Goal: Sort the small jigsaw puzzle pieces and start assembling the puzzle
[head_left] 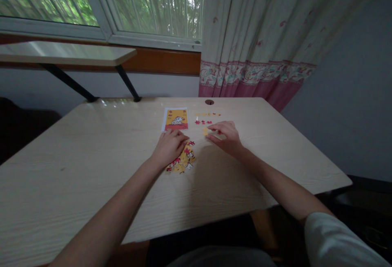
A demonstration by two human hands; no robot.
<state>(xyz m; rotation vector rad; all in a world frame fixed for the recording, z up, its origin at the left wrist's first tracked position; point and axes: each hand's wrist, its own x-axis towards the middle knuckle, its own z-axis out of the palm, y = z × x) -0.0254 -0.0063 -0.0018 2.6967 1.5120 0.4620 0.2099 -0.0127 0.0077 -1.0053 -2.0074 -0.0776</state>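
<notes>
A heap of small red, yellow and white puzzle pieces [183, 161] lies in the middle of the pale wooden table [76, 169]. My left hand [169, 147] rests on the heap's far left side with its fingers curled down among the pieces. My right hand [223, 135] is just right of the heap, fingers drawn together on a small yellow piece [205, 131]. Beyond them lies a picture card [175, 119] with a white animal on orange and red. Several sorted pieces [206, 118] sit in rows to the card's right.
A round cable hole [209, 102] is in the table's far edge. Behind stand a wall shelf on black brackets [67, 54], a window and a flowered curtain with a pink hem [257, 75]. The table's right edge drops off near a dark floor.
</notes>
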